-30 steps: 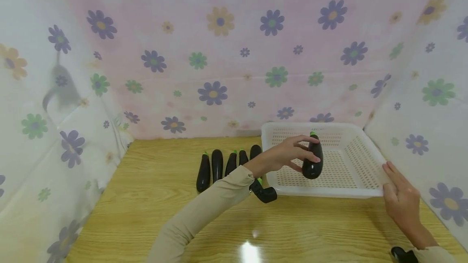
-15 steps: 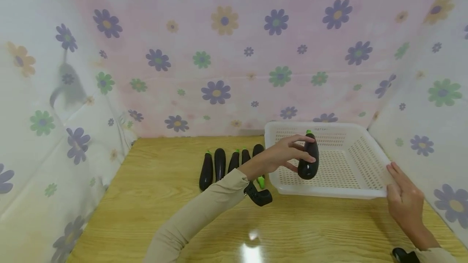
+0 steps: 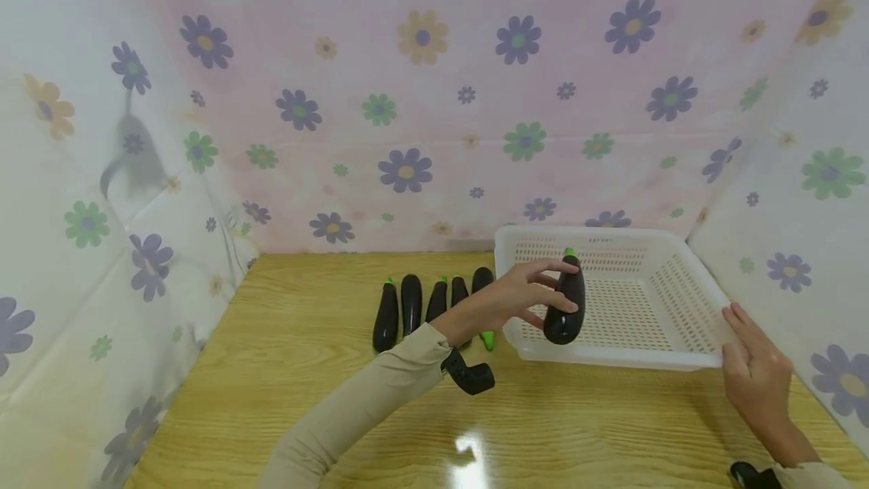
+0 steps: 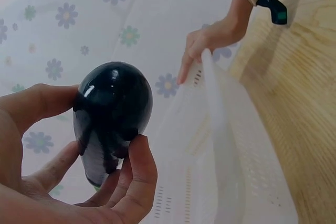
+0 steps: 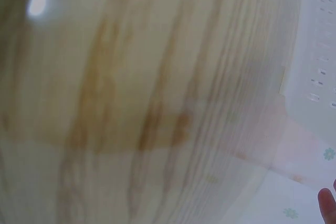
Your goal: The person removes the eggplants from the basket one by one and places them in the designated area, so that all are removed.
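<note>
My left hand (image 3: pixel 512 296) holds a dark purple eggplant (image 3: pixel 566 304) over the left part of a white perforated plastic basket (image 3: pixel 611 357). Its green stem end points up and away; the rounded bottom faces me. In the left wrist view the thumb and fingers are spread around the eggplant (image 4: pixel 113 98), and the palm is partly out of frame. With the fingers on the outer side, my right hand (image 3: pixel 759 376) grips the basket's right front corner by the rim. Only a fingertip (image 5: pixel 326 207) of that hand shows in the right wrist view.
Several more eggplants (image 3: pixel 386 319) lie in a row on the wooden table (image 3: pixel 292 368), left of the basket; my left forearm (image 3: pixel 380 391) partly covers them. Flower-patterned cloth (image 3: pixel 462 119) rises behind the table and on both sides.
My left hand has drawn the eggplant a little to the left and toward me relative to the basket. The right hand stays on the rim. The head view has shifted slightly.
</note>
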`<action>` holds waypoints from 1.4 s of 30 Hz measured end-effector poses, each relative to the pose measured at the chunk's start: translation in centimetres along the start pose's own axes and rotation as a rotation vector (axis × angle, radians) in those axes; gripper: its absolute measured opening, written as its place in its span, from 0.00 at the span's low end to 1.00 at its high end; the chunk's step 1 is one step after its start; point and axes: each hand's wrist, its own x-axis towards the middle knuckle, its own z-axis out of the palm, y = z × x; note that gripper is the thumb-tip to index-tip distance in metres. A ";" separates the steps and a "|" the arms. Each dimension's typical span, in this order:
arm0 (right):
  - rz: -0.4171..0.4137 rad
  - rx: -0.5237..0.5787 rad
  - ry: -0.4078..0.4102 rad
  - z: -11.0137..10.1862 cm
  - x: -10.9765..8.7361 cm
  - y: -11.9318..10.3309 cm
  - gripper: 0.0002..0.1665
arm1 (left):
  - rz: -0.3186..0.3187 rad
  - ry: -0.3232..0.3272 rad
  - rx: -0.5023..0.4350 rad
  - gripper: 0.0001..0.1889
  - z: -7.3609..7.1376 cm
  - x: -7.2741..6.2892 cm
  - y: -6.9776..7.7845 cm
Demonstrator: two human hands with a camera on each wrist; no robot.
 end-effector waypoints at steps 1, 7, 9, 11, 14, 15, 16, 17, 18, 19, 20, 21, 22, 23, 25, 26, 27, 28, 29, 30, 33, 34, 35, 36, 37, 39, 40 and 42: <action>0.001 0.000 0.001 0.0 0.0 0.1 0.28 | -0.002 -0.001 0.002 0.27 0.0 -0.2 0.0; -0.001 -0.001 0.005 0.1 -0.1 0.4 0.28 | -0.014 -0.010 0.003 0.26 -0.3 -1.2 0.1; -0.003 -0.003 0.009 0.1 -0.1 0.4 0.28 | -0.016 -0.007 -0.004 0.26 -0.4 -1.6 0.2; -0.006 -0.004 0.011 0.2 -0.1 0.4 0.28 | -0.021 0.001 -0.006 0.26 -0.6 -2.0 0.1; -0.010 0.001 0.017 0.1 -0.1 0.3 0.28 | -0.026 0.021 -0.017 0.26 -0.9 -2.6 0.0; -0.012 0.002 0.020 0.1 -0.1 0.3 0.28 | -0.028 0.032 -0.022 0.26 -1.1 -2.7 -0.1; -0.011 0.003 0.023 0.1 0.0 0.3 0.28 | -0.029 0.040 -0.034 0.26 -1.2 -2.9 -0.2; -0.012 0.005 0.027 0.0 0.0 0.3 0.28 | -0.027 0.048 -0.040 0.26 -1.3 -3.1 -0.3; -0.012 0.006 0.032 0.0 0.0 0.3 0.28 | -0.026 0.056 -0.044 0.26 -1.5 -3.2 -0.4; -0.013 0.007 0.034 0.0 0.0 0.3 0.28 | -0.025 0.061 -0.044 0.26 -1.6 -3.4 -0.4; -0.013 0.008 0.037 -0.1 0.1 0.3 0.28 | -0.024 0.068 -0.048 0.26 -1.8 -3.5 -0.5; -0.013 0.010 0.037 -0.1 0.1 0.3 0.28 | -0.022 0.072 -0.057 0.26 -2.0 -3.6 -0.6; -0.014 0.012 0.035 -0.1 0.1 0.3 0.28 | -0.021 0.073 -0.064 0.27 -2.2 -3.8 -0.6; -0.016 0.011 0.032 -0.1 0.1 0.3 0.28 | -0.023 0.076 -0.071 0.27 -2.4 -3.9 -0.7; -0.019 0.013 0.023 0.0 0.0 0.3 0.28 | -0.028 0.083 -0.092 0.27 -2.7 -4.2 -0.8; -0.019 0.013 0.017 0.0 0.0 0.3 0.28 | -0.032 0.090 -0.111 0.27 -2.8 -4.4 -0.8; -0.018 0.013 0.010 0.0 0.0 0.3 0.28 | -0.035 0.094 -0.125 0.27 -2.9 -4.6 -0.9; -0.016 0.011 0.005 0.1 -0.1 0.3 0.28 | -0.039 0.101 -0.137 0.28 -3.0 -4.8 -1.0; -0.014 0.007 0.001 0.1 -0.1 0.2 0.28 | -0.042 0.109 -0.144 0.28 -3.1 -5.0 -1.0; -0.011 0.006 -0.002 0.1 -0.1 0.2 0.28 | -0.045 0.119 -0.149 0.28 -3.1 -5.1 -1.1; -0.003 -0.002 -0.006 0.0 -0.1 0.2 0.28 | -0.046 0.144 -0.155 0.27 -3.4 -5.6 -1.4; -0.003 -0.002 -0.005 0.0 -0.1 0.2 0.28 | -0.049 0.152 -0.153 0.27 -3.5 -5.8 -1.4; -0.004 -0.003 -0.004 0.0 -0.1 0.2 0.28 | -0.049 0.157 -0.152 0.27 -3.6 -6.0 -1.5; -0.005 -0.002 -0.003 0.0 0.0 0.2 0.28 | -0.050 0.162 -0.153 0.27 -3.7 -6.2 -1.6; -0.008 -0.002 -0.004 0.0 0.0 0.2 0.28 | -0.050 0.163 -0.154 0.27 -3.8 -6.4 -1.7; -0.015 0.000 -0.005 0.0 0.0 0.1 0.28 | -0.047 0.160 -0.160 0.28 -4.1 -6.8 -1.8; -0.018 -0.001 -0.004 0.0 0.0 0.1 0.28 | -0.049 0.158 -0.160 0.28 -4.2 -7.0 -1.8; -0.021 -0.003 -0.001 0.0 -0.1 0.1 0.28 | -0.052 0.156 -0.152 0.28 -4.5 -7.4 -1.9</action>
